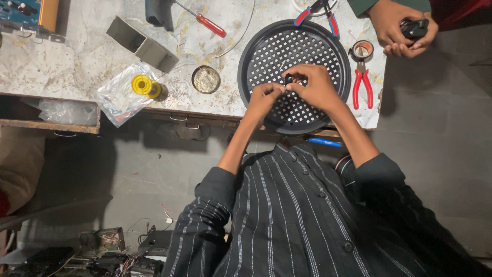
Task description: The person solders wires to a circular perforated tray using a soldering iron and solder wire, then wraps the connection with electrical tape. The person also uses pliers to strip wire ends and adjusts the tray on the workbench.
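Observation:
My left hand (265, 97) and my right hand (312, 84) meet over a round black perforated tray (266, 56) on a worn workbench (61, 61). Between their fingertips they pinch a small dark part (288, 79) with a thin wire sticking up from it. The right hand's fingers curl over the part from above, and the left hand's fingertips hold it from the left side. Both forearms come up from my dark striped shirt (287, 215).
Red-handled pliers (362, 84) and a tape roll (362, 50) lie right of the tray. A round tin (206, 79), yellow spool on a plastic bag (143, 86), grey box (141, 45) and red screwdriver (210, 24) sit left. Another person's hand (400, 25) holds a dark object top right.

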Demonstrator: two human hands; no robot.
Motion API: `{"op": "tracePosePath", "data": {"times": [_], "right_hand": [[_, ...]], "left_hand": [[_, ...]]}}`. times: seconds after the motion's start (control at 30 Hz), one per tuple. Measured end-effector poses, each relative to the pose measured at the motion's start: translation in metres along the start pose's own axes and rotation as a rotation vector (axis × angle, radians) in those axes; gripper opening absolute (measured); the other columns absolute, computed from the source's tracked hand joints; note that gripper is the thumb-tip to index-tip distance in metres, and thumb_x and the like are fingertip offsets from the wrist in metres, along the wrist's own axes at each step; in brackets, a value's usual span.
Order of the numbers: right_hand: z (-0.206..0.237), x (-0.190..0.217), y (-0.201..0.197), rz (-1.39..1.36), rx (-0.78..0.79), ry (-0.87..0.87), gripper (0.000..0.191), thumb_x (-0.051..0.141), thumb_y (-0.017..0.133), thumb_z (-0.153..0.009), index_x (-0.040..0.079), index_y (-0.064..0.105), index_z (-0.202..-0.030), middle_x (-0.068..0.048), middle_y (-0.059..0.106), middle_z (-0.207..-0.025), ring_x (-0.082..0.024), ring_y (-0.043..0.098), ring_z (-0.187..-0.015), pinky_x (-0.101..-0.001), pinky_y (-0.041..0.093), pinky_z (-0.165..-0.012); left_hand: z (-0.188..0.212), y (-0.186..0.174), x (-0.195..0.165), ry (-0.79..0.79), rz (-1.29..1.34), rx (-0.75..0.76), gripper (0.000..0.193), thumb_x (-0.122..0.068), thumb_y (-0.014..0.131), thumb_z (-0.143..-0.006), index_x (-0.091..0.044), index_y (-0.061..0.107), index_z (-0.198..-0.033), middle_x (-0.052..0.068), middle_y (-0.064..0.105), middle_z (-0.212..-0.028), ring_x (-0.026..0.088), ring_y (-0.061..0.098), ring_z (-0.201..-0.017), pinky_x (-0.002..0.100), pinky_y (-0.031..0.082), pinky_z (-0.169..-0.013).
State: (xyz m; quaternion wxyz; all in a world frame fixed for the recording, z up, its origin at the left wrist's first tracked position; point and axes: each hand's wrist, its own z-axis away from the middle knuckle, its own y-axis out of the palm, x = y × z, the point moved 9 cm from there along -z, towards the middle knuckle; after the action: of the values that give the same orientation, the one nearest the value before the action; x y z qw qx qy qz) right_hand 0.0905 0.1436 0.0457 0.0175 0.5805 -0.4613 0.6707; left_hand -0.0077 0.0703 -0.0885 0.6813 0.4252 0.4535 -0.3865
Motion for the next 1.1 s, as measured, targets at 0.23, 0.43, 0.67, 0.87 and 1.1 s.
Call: {"op": "tracePosePath", "data": {"times": [0.23,0.43,0.67,0.87,1.1], "right_hand": [[0.002,0.002,0.003,0.041,0.005,-0.028,0.033,0.001,0.079,-0.080,0.004,0.076,-0.113,-0.012,0.075,-0.098,-0.017,0.069,-0.078,-0.0310,0.055,-0.072],[0.001,-0.010,0.012,-0.018,0.116,0.025,0.069,0.003,0.077,-0.080,0.008,0.053,-0.145,-0.010,0.072,-0.091,-0.015,0.068,-0.078,-0.0299,0.057,-0.076],[0.009,-0.029,0.007,-0.398,0.207,0.284,0.063,0.008,0.074,-0.090,0.011,0.045,-0.145,-0.002,0.071,-0.088,-0.009,0.067,-0.082,-0.0241,0.054,-0.070],[0.013,-0.019,0.009,-0.150,0.169,0.164,0.025,0.004,0.073,-0.087,0.005,0.064,-0.110,-0.003,0.071,-0.092,-0.008,0.069,-0.083,-0.0250,0.056,-0.071],[0.010,-0.023,0.015,-0.136,0.130,0.118,0.023,0.002,0.075,-0.087,0.003,0.059,-0.104,-0.008,0.070,-0.086,-0.011,0.067,-0.079,-0.0268,0.055,-0.069]], "left_hand": [[0.006,0.000,-0.005,0.010,0.011,0.009,0.019,-0.018,0.075,-0.092,0.000,0.078,-0.097,0.003,0.075,-0.090,0.008,0.064,-0.086,0.025,0.048,-0.082],[0.009,-0.001,-0.003,0.045,-0.011,0.043,0.018,-0.017,0.080,-0.088,0.000,0.079,-0.094,0.003,0.075,-0.090,0.009,0.065,-0.085,0.026,0.050,-0.081],[0.012,-0.008,0.000,0.049,-0.034,0.042,0.017,-0.015,0.078,-0.088,0.001,0.079,-0.094,0.002,0.073,-0.087,0.008,0.064,-0.083,0.024,0.050,-0.079],[0.015,-0.006,-0.001,-0.001,-0.103,0.025,0.017,-0.015,0.078,-0.089,0.001,0.078,-0.091,-0.002,0.070,-0.075,0.005,0.057,-0.070,0.025,0.044,-0.065],[0.034,-0.007,-0.051,0.119,-0.354,-0.190,0.026,-0.007,0.081,-0.080,-0.005,0.072,-0.104,0.007,0.071,-0.071,0.010,0.062,-0.062,0.031,0.049,-0.058]]}}
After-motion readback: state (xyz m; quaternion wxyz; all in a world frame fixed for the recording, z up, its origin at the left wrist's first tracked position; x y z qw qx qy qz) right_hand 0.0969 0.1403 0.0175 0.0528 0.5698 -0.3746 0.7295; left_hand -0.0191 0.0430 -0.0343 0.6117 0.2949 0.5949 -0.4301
